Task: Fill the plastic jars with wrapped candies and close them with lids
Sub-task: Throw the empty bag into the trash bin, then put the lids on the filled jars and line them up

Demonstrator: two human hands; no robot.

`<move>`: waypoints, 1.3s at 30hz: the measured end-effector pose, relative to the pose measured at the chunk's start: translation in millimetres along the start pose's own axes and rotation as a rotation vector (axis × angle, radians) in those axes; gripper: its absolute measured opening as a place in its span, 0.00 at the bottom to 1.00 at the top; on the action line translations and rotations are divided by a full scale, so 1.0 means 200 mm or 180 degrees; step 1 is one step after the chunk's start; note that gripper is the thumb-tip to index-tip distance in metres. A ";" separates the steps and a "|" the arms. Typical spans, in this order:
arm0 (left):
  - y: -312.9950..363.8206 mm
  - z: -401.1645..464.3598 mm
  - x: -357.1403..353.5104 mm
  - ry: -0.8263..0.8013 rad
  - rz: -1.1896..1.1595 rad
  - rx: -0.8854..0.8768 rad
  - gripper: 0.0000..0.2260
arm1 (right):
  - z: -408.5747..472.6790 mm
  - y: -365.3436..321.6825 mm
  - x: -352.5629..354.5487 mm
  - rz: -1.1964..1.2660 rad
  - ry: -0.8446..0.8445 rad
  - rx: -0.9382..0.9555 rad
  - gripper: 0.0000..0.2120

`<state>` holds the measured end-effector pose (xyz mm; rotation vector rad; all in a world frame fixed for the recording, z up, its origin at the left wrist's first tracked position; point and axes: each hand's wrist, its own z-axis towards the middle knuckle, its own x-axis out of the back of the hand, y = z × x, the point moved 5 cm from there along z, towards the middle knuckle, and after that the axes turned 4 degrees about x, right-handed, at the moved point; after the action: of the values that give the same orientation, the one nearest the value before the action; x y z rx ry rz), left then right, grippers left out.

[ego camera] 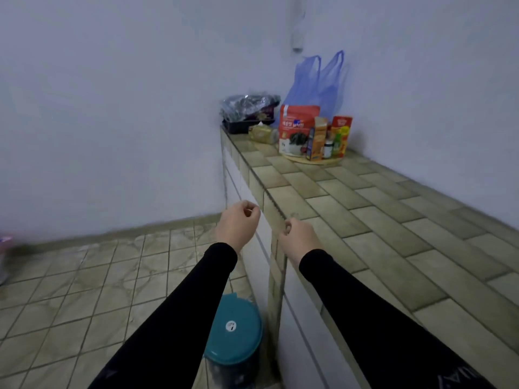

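Both fists curled, left hand [238, 221] and right hand [299, 237], gripping nothing visible. Blurred packets heaped on tiled counter [365, 209]; teal round bin [234, 329] half hidden below.

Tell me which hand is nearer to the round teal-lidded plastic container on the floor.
Left. The left hand hangs above the round teal-lidded plastic container; the right hand is farther right, over the tiled counter edge.

Person's wearing snug black long sleeves on both arms, cuffs ending at wrists. Left hand [238, 223] & right hand [299, 239] are showing bare. Faint grey lettering's showing nr right elbow.
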<state>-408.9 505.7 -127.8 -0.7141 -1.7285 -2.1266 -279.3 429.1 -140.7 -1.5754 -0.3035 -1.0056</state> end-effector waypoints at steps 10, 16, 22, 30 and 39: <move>0.96 -0.38 -0.02 -0.0364 -0.0120 -0.0990 0.09 | -0.45 -0.04 0.97 0.0028 0.0931 0.0054 0.18; 1.44 -0.58 -0.17 -0.0596 -0.0721 -0.1820 0.07 | -0.72 0.07 1.42 -0.0045 0.1635 -0.0043 0.17; 1.68 -0.92 -0.57 -0.1695 -0.1151 -0.2165 0.06 | -1.13 0.35 1.67 -0.0332 0.2277 -0.0594 0.17; 1.59 -1.23 -0.96 -0.2532 -0.0658 -0.2535 0.07 | -1.41 0.72 1.60 -0.0707 0.2275 -0.1533 0.17; 1.28 -1.23 -1.34 -0.2959 0.0532 -0.2740 0.06 | -1.34 1.08 1.34 -0.1070 0.1603 -0.2107 0.16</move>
<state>-96.1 189.8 -103.9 -2.2472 -0.8317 -2.5563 -89.1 38.8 -105.1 -1.8018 0.1431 -1.8556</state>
